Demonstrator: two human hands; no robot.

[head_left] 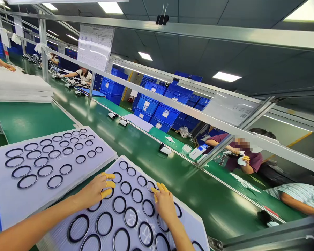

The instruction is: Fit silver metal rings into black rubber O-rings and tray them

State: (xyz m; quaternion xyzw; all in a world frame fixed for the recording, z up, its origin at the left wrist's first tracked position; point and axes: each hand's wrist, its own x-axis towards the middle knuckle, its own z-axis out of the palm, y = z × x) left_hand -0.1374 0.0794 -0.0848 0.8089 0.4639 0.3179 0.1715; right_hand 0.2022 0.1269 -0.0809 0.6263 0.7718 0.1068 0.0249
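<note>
My left hand, with yellow covers on its fingertips, hovers over the left edge of the nearer pale sheet. Its thumb and fingers are apart, beside a dark ring and partly over another. My right hand, also with yellow fingertip covers, has thumb and fingers at the edge of a small black ring near the sheet's far side. The thumb hides part of that ring. Several more black rings with shiny inner edges, such as a large ring, lie flat in rows.
A second pale sheet bearing several rings lies to the left. Beyond runs a green conveyor belt carrying black-and-white parts. A white stack stands at far left. A co-worker sits across the belt. Metal rails cross above.
</note>
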